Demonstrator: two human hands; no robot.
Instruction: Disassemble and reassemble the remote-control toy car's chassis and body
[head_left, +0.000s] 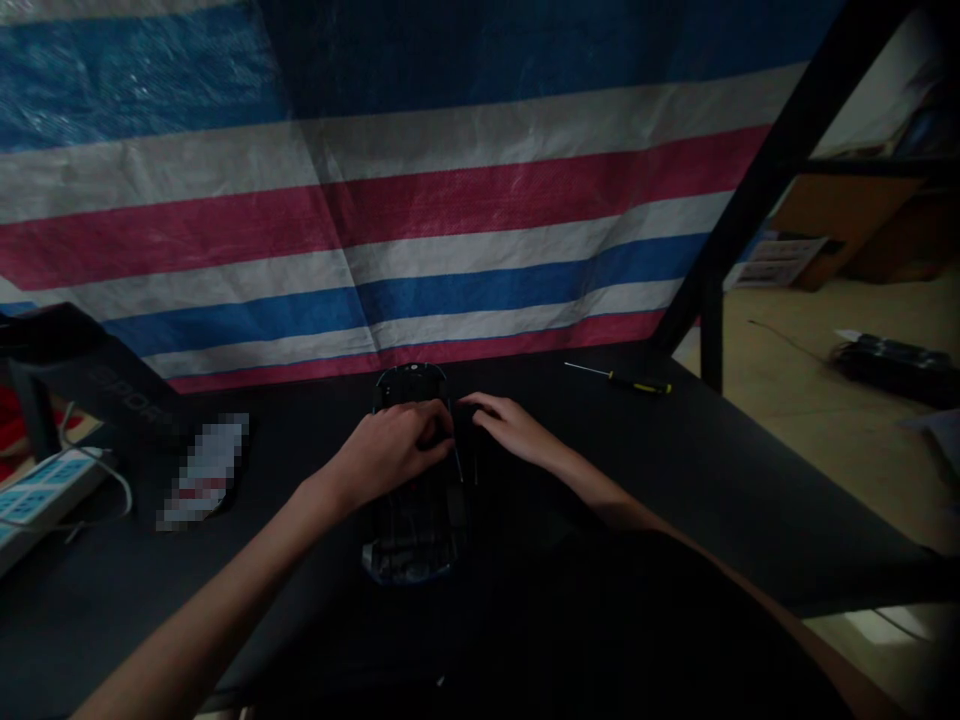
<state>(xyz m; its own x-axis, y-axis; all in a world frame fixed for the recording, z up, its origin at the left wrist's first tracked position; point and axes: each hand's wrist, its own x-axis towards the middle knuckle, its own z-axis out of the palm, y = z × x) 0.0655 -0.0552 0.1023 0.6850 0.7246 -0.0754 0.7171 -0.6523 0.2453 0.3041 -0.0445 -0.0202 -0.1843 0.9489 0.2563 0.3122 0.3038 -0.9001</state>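
A dark, glossy oblong device [409,545] lies on the black table [675,480], its far end [411,380] showing beyond my fingers. My left hand [394,445] rests on top of it with fingers curled and pressed down; a thin dark rod [457,462] shows at its fingertips, but the dim light hides whether the fingers grip it. My right hand [514,428] lies just right of the device, fingers stretched toward the left hand and almost touching it, flat on a dark part I cannot make out.
A screwdriver [622,378] with a yellow-black handle lies at the back right of the table. A white power strip [41,495] with a cable and a dark box [90,375] sit at left. A striped tarp [375,200] hangs behind. The table's right edge drops to the floor.
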